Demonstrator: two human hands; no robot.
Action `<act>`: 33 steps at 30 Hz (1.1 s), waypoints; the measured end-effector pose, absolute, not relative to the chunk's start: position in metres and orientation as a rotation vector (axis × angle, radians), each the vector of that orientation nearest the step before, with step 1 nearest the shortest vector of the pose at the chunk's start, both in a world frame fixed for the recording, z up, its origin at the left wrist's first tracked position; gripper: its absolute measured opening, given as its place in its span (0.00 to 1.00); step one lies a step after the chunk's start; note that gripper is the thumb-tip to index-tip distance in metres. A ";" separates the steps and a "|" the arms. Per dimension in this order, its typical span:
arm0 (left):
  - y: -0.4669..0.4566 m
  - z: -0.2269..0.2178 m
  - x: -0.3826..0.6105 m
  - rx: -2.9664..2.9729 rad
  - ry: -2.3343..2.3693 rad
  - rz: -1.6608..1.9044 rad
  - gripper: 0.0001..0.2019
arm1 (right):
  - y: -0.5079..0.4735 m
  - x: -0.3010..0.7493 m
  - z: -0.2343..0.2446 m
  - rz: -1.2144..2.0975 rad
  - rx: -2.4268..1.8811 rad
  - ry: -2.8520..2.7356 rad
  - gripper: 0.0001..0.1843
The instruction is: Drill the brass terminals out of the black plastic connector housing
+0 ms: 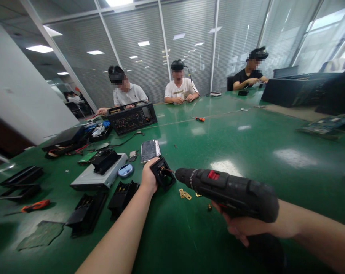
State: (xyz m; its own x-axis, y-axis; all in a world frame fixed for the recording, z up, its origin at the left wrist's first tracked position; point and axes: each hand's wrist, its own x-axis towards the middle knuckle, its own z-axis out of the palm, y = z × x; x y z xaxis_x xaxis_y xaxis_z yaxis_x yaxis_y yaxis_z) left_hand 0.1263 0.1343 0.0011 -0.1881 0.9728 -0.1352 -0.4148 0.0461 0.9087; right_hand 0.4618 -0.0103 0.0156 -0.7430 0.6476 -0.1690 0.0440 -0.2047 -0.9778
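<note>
My left hand is closed around a black plastic housing, tilted up with its open side towards the right. Small brass-coloured parts show inside it. My right hand grips a black cordless drill with a red switch on top. The drill's thin bit reaches into the housing; whether it sits on a screw is too small to tell. Several flat brass plates lie on the table below the drill's nose. A small brass piece is just right of them.
Black housings and a silver drive box stand left of my arm. An orange screwdriver lies farther left. A computer case and three people sit across the green table. Another black case stands far right.
</note>
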 end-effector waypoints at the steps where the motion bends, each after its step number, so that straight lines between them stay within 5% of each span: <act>1: 0.134 0.001 0.127 0.712 1.082 1.466 0.12 | -0.010 0.462 0.015 2.006 -0.805 -1.643 0.35; 9: 0.137 -0.002 0.123 0.689 1.059 1.466 0.13 | -0.013 0.462 0.027 1.995 -0.945 -1.654 0.29; 15: 0.138 -0.007 0.121 0.719 1.081 1.465 0.14 | -0.008 0.458 0.027 2.031 -0.869 -1.645 0.52; 20: 0.141 -0.009 0.120 0.720 1.059 1.466 0.15 | -0.004 0.459 0.017 2.067 -0.864 -1.578 0.39; 24: 0.143 -0.010 0.118 0.711 1.061 1.469 0.14 | -0.005 0.462 0.014 2.033 -0.863 -1.600 0.61; 33: 0.142 -0.013 0.120 0.727 1.047 1.497 0.15 | -0.007 0.463 0.018 2.016 -0.937 -1.621 0.66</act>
